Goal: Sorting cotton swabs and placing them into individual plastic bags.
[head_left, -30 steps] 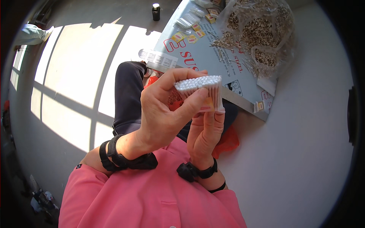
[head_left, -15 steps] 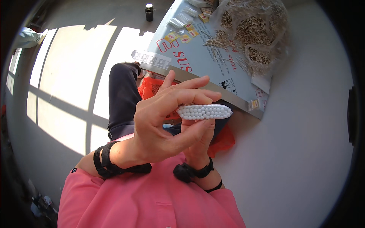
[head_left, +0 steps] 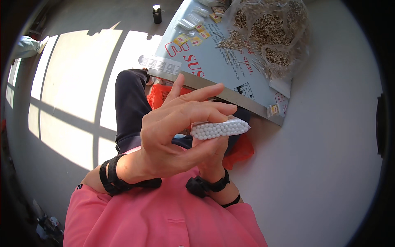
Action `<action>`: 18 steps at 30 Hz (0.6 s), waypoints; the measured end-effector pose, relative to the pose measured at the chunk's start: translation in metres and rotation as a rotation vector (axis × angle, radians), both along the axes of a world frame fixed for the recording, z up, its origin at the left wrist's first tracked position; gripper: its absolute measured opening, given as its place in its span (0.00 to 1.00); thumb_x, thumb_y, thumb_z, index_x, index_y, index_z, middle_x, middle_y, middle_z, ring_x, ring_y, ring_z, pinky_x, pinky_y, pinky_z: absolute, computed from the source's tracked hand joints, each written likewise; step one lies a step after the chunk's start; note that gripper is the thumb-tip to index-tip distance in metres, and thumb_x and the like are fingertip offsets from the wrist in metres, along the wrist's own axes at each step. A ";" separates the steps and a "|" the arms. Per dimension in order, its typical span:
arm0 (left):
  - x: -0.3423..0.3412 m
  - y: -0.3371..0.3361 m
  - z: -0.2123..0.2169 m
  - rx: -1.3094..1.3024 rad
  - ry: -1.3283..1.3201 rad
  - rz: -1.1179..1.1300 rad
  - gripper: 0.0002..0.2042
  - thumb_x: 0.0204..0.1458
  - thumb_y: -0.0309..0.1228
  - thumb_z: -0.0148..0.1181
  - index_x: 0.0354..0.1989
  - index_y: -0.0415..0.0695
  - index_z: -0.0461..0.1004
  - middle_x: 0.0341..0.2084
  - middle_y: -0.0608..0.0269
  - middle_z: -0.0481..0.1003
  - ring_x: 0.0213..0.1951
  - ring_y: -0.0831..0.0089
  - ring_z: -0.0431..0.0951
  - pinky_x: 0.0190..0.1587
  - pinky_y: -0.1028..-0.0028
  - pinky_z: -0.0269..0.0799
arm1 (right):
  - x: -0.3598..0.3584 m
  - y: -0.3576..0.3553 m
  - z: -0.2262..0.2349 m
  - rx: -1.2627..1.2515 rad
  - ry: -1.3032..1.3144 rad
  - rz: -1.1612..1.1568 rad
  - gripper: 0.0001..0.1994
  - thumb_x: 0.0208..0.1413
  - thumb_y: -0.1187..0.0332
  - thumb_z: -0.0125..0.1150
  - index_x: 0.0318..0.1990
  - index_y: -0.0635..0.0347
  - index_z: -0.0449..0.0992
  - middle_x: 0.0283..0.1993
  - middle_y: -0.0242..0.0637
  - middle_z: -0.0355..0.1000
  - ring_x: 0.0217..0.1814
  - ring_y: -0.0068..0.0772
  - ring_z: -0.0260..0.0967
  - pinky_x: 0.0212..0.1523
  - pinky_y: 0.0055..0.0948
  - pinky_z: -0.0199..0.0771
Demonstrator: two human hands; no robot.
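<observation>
A small clear pack of cotton swabs (head_left: 218, 130) is held up in front of my chest, its rows of round white tips facing me. My left hand (head_left: 166, 133) is closed on it, the thumb below and the bent fingers over the top. Two of the left fingers stick out away from the pack. My right hand (head_left: 212, 158) comes up underneath and grips the pack from below and behind. Most of the right fingers are hidden behind the pack and the left hand.
Ahead stands a blue-grey table (head_left: 205, 53) with a metal edge. On it lie a big clear bag of loose cotton swabs (head_left: 269, 31), small yellow cards (head_left: 181, 40), clear sleeves (head_left: 191, 20) and a white label strip (head_left: 160, 64). Below hangs a red bag (head_left: 240, 153); a dark bottle (head_left: 157, 15) stands beyond.
The pack of cotton swabs has tilted, so more of its upper face shows beyond the tips. Both hands stay on it. The whole view has shifted slightly.
</observation>
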State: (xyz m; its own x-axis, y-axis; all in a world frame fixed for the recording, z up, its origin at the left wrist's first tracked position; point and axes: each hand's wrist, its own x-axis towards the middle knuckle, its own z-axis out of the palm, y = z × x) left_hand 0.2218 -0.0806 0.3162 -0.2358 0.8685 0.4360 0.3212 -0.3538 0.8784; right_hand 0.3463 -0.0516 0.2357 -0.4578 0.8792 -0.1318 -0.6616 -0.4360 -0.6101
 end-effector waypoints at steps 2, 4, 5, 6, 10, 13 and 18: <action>-0.001 0.001 0.000 0.003 0.046 -0.027 0.15 0.42 0.16 0.64 0.40 0.39 0.76 0.42 0.52 0.81 0.61 0.50 0.71 0.70 0.47 0.42 | 0.002 -0.001 -0.002 0.008 -0.014 -0.007 0.07 0.63 0.67 0.58 0.46 0.52 0.74 0.47 0.32 0.75 0.49 0.27 0.74 0.51 0.30 0.78; 0.000 0.002 -0.002 0.040 0.075 -0.010 0.14 0.42 0.16 0.65 0.39 0.40 0.76 0.41 0.52 0.82 0.60 0.49 0.72 0.70 0.46 0.43 | 0.003 -0.001 -0.001 0.016 -0.030 -0.017 0.07 0.63 0.68 0.58 0.47 0.52 0.73 0.47 0.32 0.75 0.50 0.27 0.74 0.51 0.30 0.78; -0.001 0.001 -0.002 0.039 0.078 -0.009 0.14 0.42 0.16 0.65 0.39 0.40 0.76 0.41 0.52 0.82 0.60 0.49 0.72 0.70 0.46 0.43 | 0.002 -0.002 -0.001 -0.009 -0.031 -0.021 0.07 0.63 0.67 0.58 0.47 0.52 0.73 0.47 0.32 0.75 0.50 0.27 0.74 0.51 0.30 0.78; -0.001 0.001 -0.001 0.060 0.101 -0.002 0.15 0.42 0.16 0.66 0.40 0.40 0.76 0.41 0.52 0.82 0.59 0.48 0.72 0.70 0.46 0.43 | 0.002 -0.002 0.000 -0.035 -0.032 -0.025 0.07 0.63 0.67 0.58 0.48 0.52 0.73 0.47 0.32 0.75 0.50 0.27 0.74 0.51 0.30 0.78; 0.000 0.003 -0.006 0.121 0.111 0.053 0.13 0.42 0.23 0.70 0.38 0.45 0.78 0.41 0.62 0.82 0.57 0.55 0.76 0.69 0.43 0.43 | 0.004 -0.003 -0.003 -0.027 0.023 -0.008 0.08 0.63 0.67 0.59 0.48 0.53 0.72 0.48 0.32 0.74 0.51 0.26 0.73 0.52 0.29 0.77; 0.001 0.002 -0.015 0.087 0.042 0.069 0.14 0.42 0.24 0.71 0.39 0.44 0.79 0.43 0.62 0.82 0.57 0.56 0.76 0.69 0.44 0.43 | 0.008 -0.003 -0.007 -0.092 -0.018 -0.021 0.09 0.62 0.68 0.60 0.48 0.54 0.71 0.49 0.31 0.73 0.51 0.25 0.72 0.54 0.31 0.76; 0.001 0.005 -0.023 -0.008 -0.232 -0.012 0.20 0.43 0.27 0.73 0.47 0.44 0.78 0.48 0.63 0.80 0.59 0.59 0.74 0.69 0.44 0.42 | -0.002 -0.002 0.008 -0.012 -0.059 -0.064 0.10 0.61 0.67 0.61 0.48 0.55 0.71 0.49 0.32 0.73 0.52 0.26 0.72 0.56 0.34 0.73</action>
State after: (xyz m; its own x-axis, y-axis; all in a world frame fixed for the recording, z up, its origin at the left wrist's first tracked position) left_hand 0.2229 -0.0756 0.2929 -0.3183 0.8750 0.3647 0.1056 -0.3495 0.9309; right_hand 0.3445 -0.0532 0.2435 -0.3921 0.9045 -0.1677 -0.6510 -0.4016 -0.6441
